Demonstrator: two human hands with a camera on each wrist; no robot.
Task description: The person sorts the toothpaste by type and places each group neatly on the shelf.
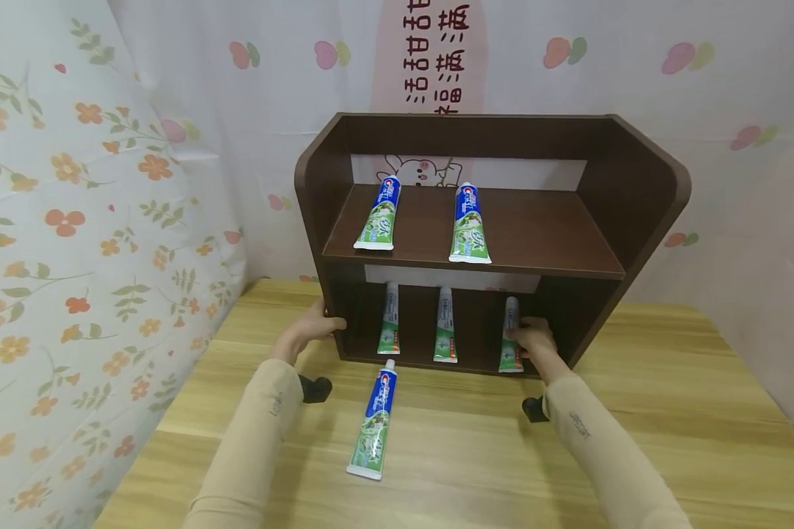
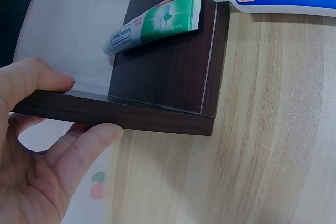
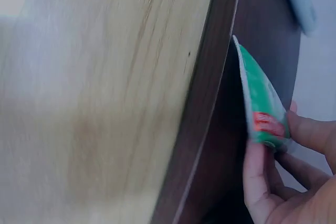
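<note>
My left hand (image 1: 314,323) grips the left side panel of a dark brown two-tier shelf (image 1: 483,224), thumb on the inner face and fingers outside, as the left wrist view shows. On the right of the lower tier, my right hand (image 1: 536,339) holds a grey-green toothpaste tube (image 1: 510,334) between thumb and fingers. Left of it on that tier lie a middle grey-green tube (image 1: 445,325) and a left one (image 1: 390,319). The upper tier carries two blue-green toothpaste tubes, a left one (image 1: 379,213) and a right one (image 1: 470,223).
Another blue-green tube (image 1: 373,422) lies on the wooden table (image 1: 450,448) in front of the shelf, its cap pointing toward the lower tier. Behind the shelf hangs a patterned curtain (image 1: 271,147). Flowered cloth (image 1: 93,220) covers the left side.
</note>
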